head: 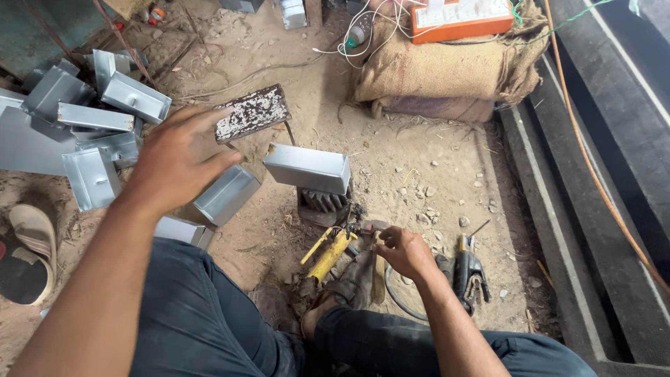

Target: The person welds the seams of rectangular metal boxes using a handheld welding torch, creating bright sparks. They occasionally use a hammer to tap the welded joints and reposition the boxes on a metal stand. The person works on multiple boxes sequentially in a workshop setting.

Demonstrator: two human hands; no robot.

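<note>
Reaching out over the dirt floor (419, 167), the person's left hand (180, 159) hangs with fingers spread wide and holds nothing, just left of the metal box (307, 167) that sits on a dark toothed gear block (324, 202). A second box (225, 195) lies tilted right under that hand, and a rusty plate (251, 112) stands just left of and behind the box on the block. Further left of it lies a heap of similar folded boxes (91, 119); whether these are finished or waiting cannot be told, so the work seems somewhere in the middle. The right hand (405, 250) is below and right of the box on the block, fingers pinched narrowly on a small dark piece, beside a yellow-handled tool (328, 255). Black pliers (469, 272) lie further right.
</note>
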